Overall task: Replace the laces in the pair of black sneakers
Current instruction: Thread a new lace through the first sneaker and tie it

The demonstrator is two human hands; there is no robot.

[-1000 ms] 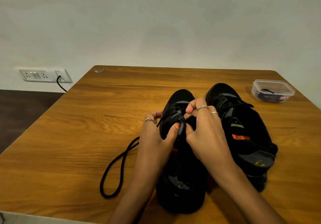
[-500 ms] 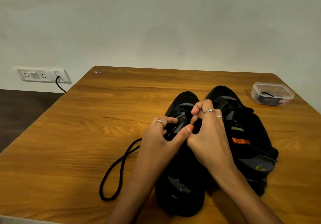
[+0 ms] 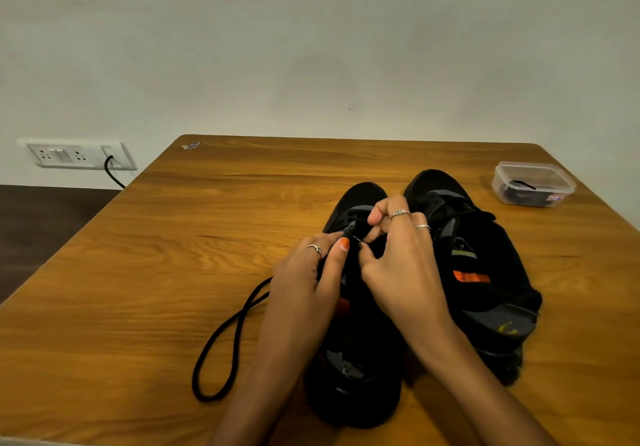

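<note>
Sneakers side by side on wooden surface (image 3: 207, 237), toes pointing away: left sneaker (image 3: 360, 359) directly beneath both hands, right sneaker (image 3: 485, 272) just beside the right hand, with an orange tag on its tongue. Left hand (image 3: 304, 279) pinching the tipped end of black lace (image 3: 221, 341) between thumb and forefinger at the upper eyelets of the left sneaker, ring on one finger, orange polish on the thumbnail. Right hand (image 3: 405, 265) curled over the same sneaker's tongue area, fingertips meeting the left hand's at the lace tip, two rings showing; whether actually gripping the lace or only steadying the eyelet flap, cannot tell. Rest of the lace trailing out from under the left hand, looping loosely on the surface to that hand's left. Clear plastic lidded container (image 3: 533, 186) with something dark inside, well apart beyond the right hand, near the far right corner. White wall socket strip (image 3: 79, 154) with a black cable plugged in, far off beyond the left hand.
</note>
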